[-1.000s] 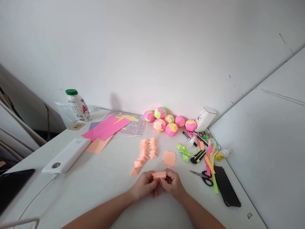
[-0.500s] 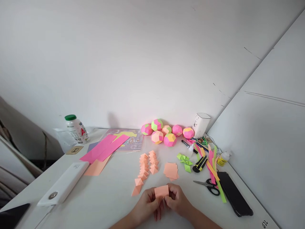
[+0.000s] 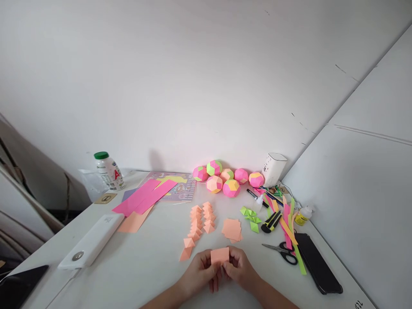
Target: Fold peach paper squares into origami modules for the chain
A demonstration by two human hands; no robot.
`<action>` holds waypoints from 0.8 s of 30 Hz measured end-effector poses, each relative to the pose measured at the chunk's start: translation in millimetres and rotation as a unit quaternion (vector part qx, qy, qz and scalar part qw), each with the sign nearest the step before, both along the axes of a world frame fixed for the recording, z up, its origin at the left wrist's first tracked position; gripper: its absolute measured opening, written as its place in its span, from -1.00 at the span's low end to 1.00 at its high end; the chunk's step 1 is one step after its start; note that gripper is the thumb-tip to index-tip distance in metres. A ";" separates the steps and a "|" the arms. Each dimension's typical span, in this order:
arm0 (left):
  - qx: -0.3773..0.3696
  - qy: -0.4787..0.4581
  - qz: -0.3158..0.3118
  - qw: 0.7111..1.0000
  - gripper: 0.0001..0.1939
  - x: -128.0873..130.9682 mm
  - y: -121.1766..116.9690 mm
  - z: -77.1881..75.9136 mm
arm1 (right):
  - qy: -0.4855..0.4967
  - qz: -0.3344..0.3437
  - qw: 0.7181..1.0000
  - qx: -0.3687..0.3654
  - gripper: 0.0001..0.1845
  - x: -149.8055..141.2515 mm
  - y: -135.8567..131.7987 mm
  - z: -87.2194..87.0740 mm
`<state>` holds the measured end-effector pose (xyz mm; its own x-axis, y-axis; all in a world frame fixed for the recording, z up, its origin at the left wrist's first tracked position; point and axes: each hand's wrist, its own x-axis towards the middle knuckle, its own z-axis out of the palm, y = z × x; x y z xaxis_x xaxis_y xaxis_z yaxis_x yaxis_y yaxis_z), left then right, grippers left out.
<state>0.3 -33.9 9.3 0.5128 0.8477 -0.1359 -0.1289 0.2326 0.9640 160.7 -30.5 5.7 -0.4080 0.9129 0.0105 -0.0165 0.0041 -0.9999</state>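
Observation:
Between my two hands, near the front of the white table, is a small peach piece of paper (image 3: 219, 255), which looks folded into a rectangle. My left hand (image 3: 203, 271) pinches its left end, and my right hand (image 3: 237, 267) pinches the right end, both thumbs along the lower edge. Just beyond the hands lies a stack of peach paper squares (image 3: 231, 229). Two rows of folded peach paper units (image 3: 195, 223) stand to the left of that stack. Several folded green paper units (image 3: 251, 218) lie to its right.
Paper balls (image 3: 231, 188) sit by the wall beside a white holder (image 3: 273, 169). Scissors (image 3: 283, 252), a box cutter (image 3: 271, 222), paper strips (image 3: 286, 223) and a phone (image 3: 318, 262) lie right. Pink sheets (image 3: 149, 197), a bottle (image 3: 109, 171) and a white power strip (image 3: 92, 241) are left.
The view has shifted slightly, so everything sits a little differently in frame. Both hands keep the same pinch on the peach paper.

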 end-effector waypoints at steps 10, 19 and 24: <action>-0.015 -0.039 -0.009 0.999 -0.64 -2.0 1.8 -6.2 | 0.018 0.010 1.000 -0.012 -0.90 0.7 -0.1 2.7; -0.029 -0.056 -0.001 0.998 -0.66 -3.4 3.0 -1.3 | 0.027 0.003 0.999 -0.018 -0.86 3.7 2.5 -1.4; -0.030 -0.077 0.009 0.997 -0.65 -4.8 3.9 3.0 | 0.045 -0.010 0.999 -0.022 -0.85 5.4 5.1 0.0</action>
